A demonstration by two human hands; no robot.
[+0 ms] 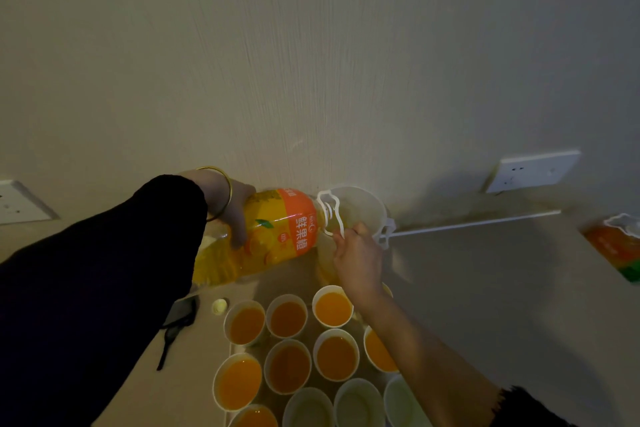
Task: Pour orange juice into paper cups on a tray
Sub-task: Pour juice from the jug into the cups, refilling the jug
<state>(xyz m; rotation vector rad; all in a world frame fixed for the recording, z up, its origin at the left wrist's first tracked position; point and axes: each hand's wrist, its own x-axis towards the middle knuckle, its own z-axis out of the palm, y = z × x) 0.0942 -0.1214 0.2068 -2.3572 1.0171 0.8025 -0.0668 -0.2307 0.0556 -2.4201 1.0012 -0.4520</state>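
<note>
The bottle (pixel 273 236), labelled 鲜果橙, is gripped tilted by the left hand (pixel 232 208); a pitcher (pixel 360 208) is held by the right hand (pixel 358 262) behind the cups (pixel 289 367).

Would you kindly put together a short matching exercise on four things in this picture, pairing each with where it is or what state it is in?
Things:
1. juice bottle
2. bottle cap
3. bangle
4. second bottle

Places or states:
a. on the left wrist
b. far right edge of the counter
c. tipped on its side, held in both hands
d. lying loose beside the filled cups

Pairs: 1-c, 2-d, 3-a, 4-b
</note>
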